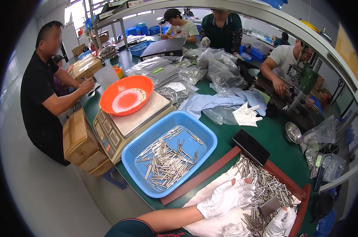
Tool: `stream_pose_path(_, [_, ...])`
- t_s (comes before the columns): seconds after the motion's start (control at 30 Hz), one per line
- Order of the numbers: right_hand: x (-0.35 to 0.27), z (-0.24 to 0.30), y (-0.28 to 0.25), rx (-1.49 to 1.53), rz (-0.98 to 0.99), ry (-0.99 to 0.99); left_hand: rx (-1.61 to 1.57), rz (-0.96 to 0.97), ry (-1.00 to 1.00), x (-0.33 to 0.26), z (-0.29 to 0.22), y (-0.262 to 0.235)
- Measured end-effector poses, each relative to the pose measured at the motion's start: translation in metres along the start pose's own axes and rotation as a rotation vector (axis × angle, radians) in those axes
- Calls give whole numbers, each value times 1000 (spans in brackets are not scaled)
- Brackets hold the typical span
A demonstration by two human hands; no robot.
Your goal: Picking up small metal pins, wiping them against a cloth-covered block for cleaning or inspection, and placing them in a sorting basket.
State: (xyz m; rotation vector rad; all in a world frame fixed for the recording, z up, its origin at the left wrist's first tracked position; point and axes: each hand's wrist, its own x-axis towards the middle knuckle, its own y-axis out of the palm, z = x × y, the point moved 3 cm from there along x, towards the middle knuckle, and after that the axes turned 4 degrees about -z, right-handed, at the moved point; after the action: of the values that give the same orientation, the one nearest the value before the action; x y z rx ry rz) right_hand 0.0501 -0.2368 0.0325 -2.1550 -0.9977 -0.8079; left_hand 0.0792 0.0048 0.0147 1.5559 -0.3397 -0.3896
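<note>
**Gloved hands on a heap of metal pins**

The left hand, in a white knit glove with the fingertip cut away on at least one finger, lies flat with its fingers spread wide, their tips touching the near edge of the pins. It grips nothing. The right hand, gloved the same way, sits just below the pins beside a small dark grey block; whether its fingers clasp the block I cannot tell.

The pins are slim, shiny steel rods, heaped loosely. Most run with their long axis from lower left to upper right, though many cross at other angles. They lie on a white cloth inside a tray with a dull red rim, on the green desk.

A flat black slab rests on the tray's far rim, just above the pins. Left of the pins stands a blue perforated plastic basket holding more such rods, scattered. Beyond the basket, an orange bowl sits on a scale.
</note>
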Motion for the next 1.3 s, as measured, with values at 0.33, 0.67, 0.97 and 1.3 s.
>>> stream_pose_path(0.33, [-8, -1, 9, 82, 88, -19, -7, -28, -21, -1, 0, -1])
stream_pose_path(0.67, [51, -1, -11, 1118, 321, 275, -42, 43, -22, 3, 1, -2])
stream_pose_path(0.97, [50, 18, -17, 993, 544, 37, -28, 39, -9, 3, -3, -4])
stream_pose_path(1.3, [43, 5, -8, 850, 810, 86, 9, 23, -9, 5, 0, -7])
